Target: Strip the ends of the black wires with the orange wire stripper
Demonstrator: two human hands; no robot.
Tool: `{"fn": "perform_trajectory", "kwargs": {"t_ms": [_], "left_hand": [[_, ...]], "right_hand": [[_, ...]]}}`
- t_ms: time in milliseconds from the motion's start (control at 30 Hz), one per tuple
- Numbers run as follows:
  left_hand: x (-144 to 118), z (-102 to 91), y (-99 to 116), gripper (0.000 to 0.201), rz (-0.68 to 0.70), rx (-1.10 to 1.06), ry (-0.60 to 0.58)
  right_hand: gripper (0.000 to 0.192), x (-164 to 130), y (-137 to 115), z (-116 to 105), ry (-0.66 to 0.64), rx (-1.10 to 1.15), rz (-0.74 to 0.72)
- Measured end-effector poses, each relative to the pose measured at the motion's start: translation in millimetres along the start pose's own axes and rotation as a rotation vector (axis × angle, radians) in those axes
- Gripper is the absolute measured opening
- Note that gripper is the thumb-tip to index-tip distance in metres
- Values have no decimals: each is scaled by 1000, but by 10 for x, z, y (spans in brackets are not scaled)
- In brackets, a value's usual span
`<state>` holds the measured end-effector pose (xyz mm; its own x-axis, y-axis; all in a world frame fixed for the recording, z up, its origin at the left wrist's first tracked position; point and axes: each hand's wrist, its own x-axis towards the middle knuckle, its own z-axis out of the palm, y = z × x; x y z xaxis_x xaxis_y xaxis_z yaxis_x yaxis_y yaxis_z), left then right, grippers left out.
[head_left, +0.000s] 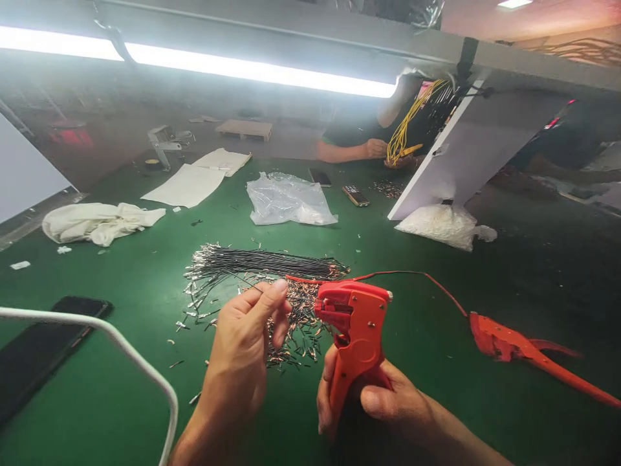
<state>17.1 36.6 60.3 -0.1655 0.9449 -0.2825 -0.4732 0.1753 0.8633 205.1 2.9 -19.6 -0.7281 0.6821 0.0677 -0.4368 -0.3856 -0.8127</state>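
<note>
Fingers (pixel 272 292) of the left hand (pixel 240 353) pinch a thin red wire (pixel 301 280), its long axis running rightward into the head of the orange crimping tool (pixel 353 336). The right hand (pixel 373 401) grips its handles. Beyond, black wires (pixel 272 264) and shiny metal terminals (pixel 295 330) litter the green mat (pixel 121 382), mid-table.

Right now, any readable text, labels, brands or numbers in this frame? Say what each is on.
None readable.
Crimper in the right hand: no brand or marking visible.
Phone at left: screen dark, no text.
Two phones farther back: too small and blurred to read.
White sheets: appear blank.
Plastic bags: no print visible.
Left hand pinches a red wire: no print legible.
</note>
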Motion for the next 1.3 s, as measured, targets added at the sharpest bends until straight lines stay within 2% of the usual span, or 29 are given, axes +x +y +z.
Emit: {"fn": "perform_trajectory", "kwargs": {"t_ms": [133, 267, 433, 667, 867, 1067, 1200, 1300], "left_hand": [[-36, 30, -46, 35, -7, 25, -12], [-57, 56, -119, 32, 5, 15, 26], [-36, 72, -152, 32, 34, -17, 59], [-29, 55, -150, 34, 11, 25, 10], [-37, 19, -107, 35, -22, 41, -13], [-33, -25, -93, 35, -59, 77, -54], [-38, -16, -88, 37, -69, 77, -29], [-40, -18, -89, 39, -82, 69, -6]], "right_hand": [[40, 11, 12, 17, 22, -26, -21], [43, 9, 46, 8, 1, -16, -23], [44, -1, 66, -13, -26, -23, 23], [44, -12, 57, -5, 45, -27, 56], [43, -14, 117, -41, 21, 8, 78], [38, -34, 136, -22, 63, 1, 43], [40, -59, 203, 28, 168, 26, 24], [43, -54, 262, 57, 197, 14, 29]]}}
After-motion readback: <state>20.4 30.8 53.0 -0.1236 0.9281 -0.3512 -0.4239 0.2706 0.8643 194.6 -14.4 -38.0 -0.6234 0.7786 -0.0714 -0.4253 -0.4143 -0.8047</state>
